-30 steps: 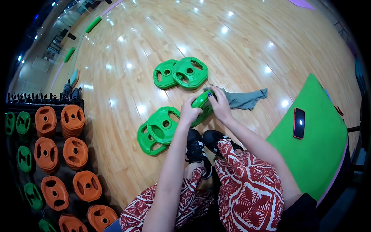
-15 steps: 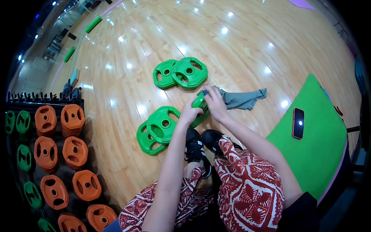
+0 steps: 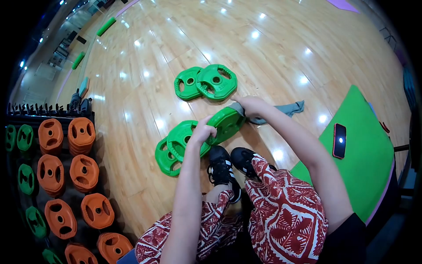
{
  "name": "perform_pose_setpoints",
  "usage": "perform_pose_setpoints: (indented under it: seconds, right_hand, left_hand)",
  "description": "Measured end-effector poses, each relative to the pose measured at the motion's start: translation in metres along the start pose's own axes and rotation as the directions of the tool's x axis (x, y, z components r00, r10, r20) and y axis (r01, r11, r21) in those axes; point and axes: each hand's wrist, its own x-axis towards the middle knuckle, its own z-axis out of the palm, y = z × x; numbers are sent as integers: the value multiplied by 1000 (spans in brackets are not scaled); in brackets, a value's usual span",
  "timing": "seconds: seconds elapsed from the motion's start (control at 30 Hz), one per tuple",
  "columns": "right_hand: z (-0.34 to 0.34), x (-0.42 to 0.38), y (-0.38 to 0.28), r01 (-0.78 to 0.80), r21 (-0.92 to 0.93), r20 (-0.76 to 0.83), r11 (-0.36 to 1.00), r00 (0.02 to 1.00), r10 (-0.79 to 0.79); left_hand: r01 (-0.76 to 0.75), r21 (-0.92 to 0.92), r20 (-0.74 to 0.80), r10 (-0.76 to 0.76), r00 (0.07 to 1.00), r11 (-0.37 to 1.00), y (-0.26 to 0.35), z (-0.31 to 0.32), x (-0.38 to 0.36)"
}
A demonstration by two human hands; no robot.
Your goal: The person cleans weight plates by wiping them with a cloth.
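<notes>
One green plate [image 3: 227, 125] tilts just beyond the black shoes [image 3: 221, 166], the left hand [image 3: 203, 132] pinching its left edge, the right hand [image 3: 252, 107] pressing grey cloth [image 3: 290, 108] against its upper rim. Markings on the overlapping discs [image 3: 225, 90] beyond seem too small to read.

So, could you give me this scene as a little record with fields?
Left hand: grips the edge of a tilted green plate
Right hand: holds a grey cloth against that plate's rim
On the floor: two overlapping pairs of green plates, one farther, one nearer
Phone: on the green surface, at right
At left: stacked orange plates, with green ones beside them
</notes>
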Motion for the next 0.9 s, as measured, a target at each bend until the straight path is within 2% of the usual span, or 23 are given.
perform_pose_setpoints:
  seconds: [0.07,0.1,0.17,0.3,0.37,0.6,0.67,0.8,0.9]
  right_hand:
    - [8,14,7,31,69,132,997,990,-40]
    - [9,11,4,40,69,139,997,989,-49]
    - [7,-1,3,118,40,25,992,993,-119]
    - [2,-10,1,135,-16,22,991,991,-134]
    - [-4,-12,2,173,-120,110,977,981,-160]
    - [-16,-21,-12,141,-197,148,970,983,-112]
    - [-16,-18,-11,161,-257,138,953,982,-129]
    - [-19,-20,-12,136,-286,162,948,982,-92]
    - [-12,-22,-7,113,-207,74,972,992,-100]
  left_hand:
    - [-31,66,33,29,999,997,-3,2,1]
    - [-26,62,23,24,999,998,-4,2,-1]
    - [-45,139,43,39,998,989,-1,4,1]
    - [20,146,26,-24,999,989,6,8,-2]
    - [-12,202,57,0,998,979,5,9,-1]
    - [90,175,53,-101,994,980,8,4,-5]
    - [28,185,79,-43,996,982,2,1,0]
    - [9,171,51,-18,999,985,5,6,-2]
    - [-3,233,28,-3,1000,973,1,9,0]
